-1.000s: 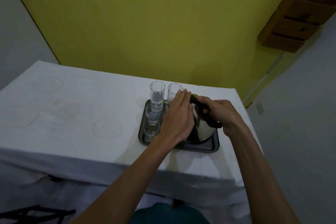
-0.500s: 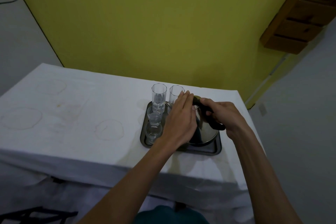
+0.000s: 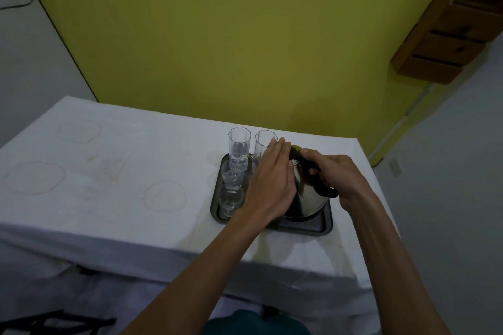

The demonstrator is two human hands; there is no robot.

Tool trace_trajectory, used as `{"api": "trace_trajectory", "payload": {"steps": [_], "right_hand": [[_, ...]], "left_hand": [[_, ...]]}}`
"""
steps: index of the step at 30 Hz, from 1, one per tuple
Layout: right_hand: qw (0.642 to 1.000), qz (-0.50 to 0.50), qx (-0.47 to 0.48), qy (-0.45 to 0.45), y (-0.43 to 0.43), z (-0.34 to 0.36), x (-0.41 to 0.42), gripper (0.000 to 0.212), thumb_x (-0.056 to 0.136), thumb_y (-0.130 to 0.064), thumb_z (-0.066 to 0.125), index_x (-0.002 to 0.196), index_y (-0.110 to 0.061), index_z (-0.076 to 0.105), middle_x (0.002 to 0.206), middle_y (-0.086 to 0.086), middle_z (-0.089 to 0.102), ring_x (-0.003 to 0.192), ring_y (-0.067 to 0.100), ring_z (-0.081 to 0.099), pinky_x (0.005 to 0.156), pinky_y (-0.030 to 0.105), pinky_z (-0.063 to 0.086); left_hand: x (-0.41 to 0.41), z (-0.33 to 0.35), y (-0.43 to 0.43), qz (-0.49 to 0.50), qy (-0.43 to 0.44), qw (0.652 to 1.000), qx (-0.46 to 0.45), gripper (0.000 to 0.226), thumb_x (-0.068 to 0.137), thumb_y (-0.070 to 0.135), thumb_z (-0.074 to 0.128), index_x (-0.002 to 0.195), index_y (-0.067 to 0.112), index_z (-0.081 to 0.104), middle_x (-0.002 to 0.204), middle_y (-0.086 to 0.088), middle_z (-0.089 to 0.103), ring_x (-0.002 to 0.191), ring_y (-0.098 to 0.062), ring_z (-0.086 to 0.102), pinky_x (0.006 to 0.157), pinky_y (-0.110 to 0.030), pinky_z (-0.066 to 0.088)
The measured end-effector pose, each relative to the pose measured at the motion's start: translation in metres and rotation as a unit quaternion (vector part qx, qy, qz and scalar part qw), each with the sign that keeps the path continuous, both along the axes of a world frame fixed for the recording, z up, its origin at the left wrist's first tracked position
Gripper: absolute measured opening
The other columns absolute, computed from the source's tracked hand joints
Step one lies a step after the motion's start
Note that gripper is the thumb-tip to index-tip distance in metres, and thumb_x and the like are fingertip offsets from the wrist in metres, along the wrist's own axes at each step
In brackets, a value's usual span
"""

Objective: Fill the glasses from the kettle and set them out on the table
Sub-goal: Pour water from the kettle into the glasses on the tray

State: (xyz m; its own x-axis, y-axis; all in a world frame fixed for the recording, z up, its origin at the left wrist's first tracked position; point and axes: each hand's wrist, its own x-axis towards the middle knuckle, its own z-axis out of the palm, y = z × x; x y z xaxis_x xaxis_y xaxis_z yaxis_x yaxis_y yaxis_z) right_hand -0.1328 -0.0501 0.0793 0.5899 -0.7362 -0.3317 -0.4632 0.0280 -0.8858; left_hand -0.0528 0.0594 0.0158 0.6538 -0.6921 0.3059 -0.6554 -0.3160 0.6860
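Observation:
A steel kettle (image 3: 309,200) with a black handle (image 3: 317,179) stands on the right half of a dark tray (image 3: 302,227). My right hand (image 3: 336,174) is closed around that handle. My left hand (image 3: 272,179) lies flat on the kettle's left side and lid, fingers together, hiding the spout. Left of the kettle on the tray stand clear glasses: a tall one (image 3: 239,145) at the back, a second tall one (image 3: 263,145) beside it, partly behind my fingers, and two short ones, one in the middle (image 3: 232,175) and one in front (image 3: 230,200).
The tray sits near the right end of a table under a white stained cloth (image 3: 109,185). A yellow wall (image 3: 217,35) is close behind the table. A wooden shelf unit (image 3: 446,32) hangs at the upper right. Dark bars (image 3: 40,323) show at the lower left.
Both hands stay on the kettle in the same grip. The view has shifted slightly; kettle and glasses have not visibly moved.

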Motion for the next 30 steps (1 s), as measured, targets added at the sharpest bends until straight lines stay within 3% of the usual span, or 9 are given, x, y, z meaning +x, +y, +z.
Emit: {"api": "trace_trajectory", "payload": {"steps": [8,15,27,30], "right_hand": [[1.000,-0.002,0.001,-0.006,0.0011,0.0014,-0.0009,0.037,0.085,-0.039,0.075,0.073,-0.006,0.064,0.063,0.008,0.056,0.034,0.006,0.042,0.033,0.014,0.027],[1.000,0.006,0.001,0.003,0.0005,0.0023,0.0015,0.039,0.082,-0.045,0.076,0.073,-0.008,0.066,0.066,0.008,0.057,0.053,0.018,0.043,0.036,0.016,0.026],[1.000,0.001,-0.005,0.011,-0.0019,0.0003,0.0041,0.041,0.082,-0.045,0.076,0.070,-0.008,0.065,0.064,0.007,0.058,0.045,0.013,0.043,0.037,0.015,0.028],[1.000,0.000,-0.001,0.007,-0.0017,0.0009,0.0050,0.039,0.083,-0.043,0.076,0.071,-0.007,0.065,0.065,0.007,0.057,0.048,0.015,0.043,0.036,0.013,0.026]], "left_hand": [[-0.0010,0.0022,-0.0001,0.003,-0.002,1.000,-0.001,0.047,0.104,0.021,0.030,0.150,0.007,0.030,0.160,-0.006,0.024,0.151,-0.015,0.009,0.119,-0.021,0.006],[0.0010,0.0030,0.0002,0.005,-0.004,1.000,-0.002,0.047,0.105,0.021,0.030,0.150,0.008,0.029,0.161,-0.005,0.023,0.151,-0.014,0.009,0.118,-0.020,0.005],[0.0033,0.0033,-0.0007,-0.001,0.005,1.000,-0.003,0.047,0.105,0.021,0.030,0.150,0.007,0.029,0.160,-0.006,0.023,0.151,-0.015,0.009,0.122,-0.029,0.010],[0.0037,0.0033,-0.0010,-0.002,0.005,1.000,0.000,0.048,0.105,0.022,0.029,0.150,0.008,0.028,0.161,-0.005,0.022,0.151,-0.014,0.008,0.121,-0.024,0.007]]}}
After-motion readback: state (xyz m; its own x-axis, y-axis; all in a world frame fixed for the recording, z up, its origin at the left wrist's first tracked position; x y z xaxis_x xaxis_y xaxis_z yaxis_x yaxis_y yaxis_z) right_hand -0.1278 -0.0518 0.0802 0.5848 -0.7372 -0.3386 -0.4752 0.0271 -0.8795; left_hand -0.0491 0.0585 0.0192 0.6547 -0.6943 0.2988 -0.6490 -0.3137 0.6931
